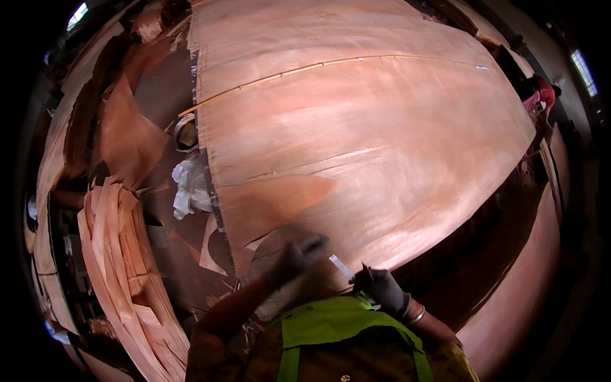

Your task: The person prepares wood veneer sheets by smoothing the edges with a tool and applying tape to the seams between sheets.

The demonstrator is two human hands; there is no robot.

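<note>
A large stack of thin pinkish-brown wood veneer sheets (369, 140) spreads out before me. My left hand (299, 258), in a dark glove, is over the near part of the top sheet with its fingers drawn together; whatever they may hold is hidden. To its right, my right hand (380, 286), also gloved, grips a short narrow white strip (342, 266) that points toward the left hand. I cannot make out whether this strip is tape or a blade. A darker orange veneer piece (273, 204) lies at the sheet's left side.
A thin segmented stick (286, 73) lies across the far part of the veneer. Left of the stack are a round container (186, 134), crumpled white plastic (191, 184) and a bundle of veneer strips (118, 254). Another person (541, 92) is at the far right.
</note>
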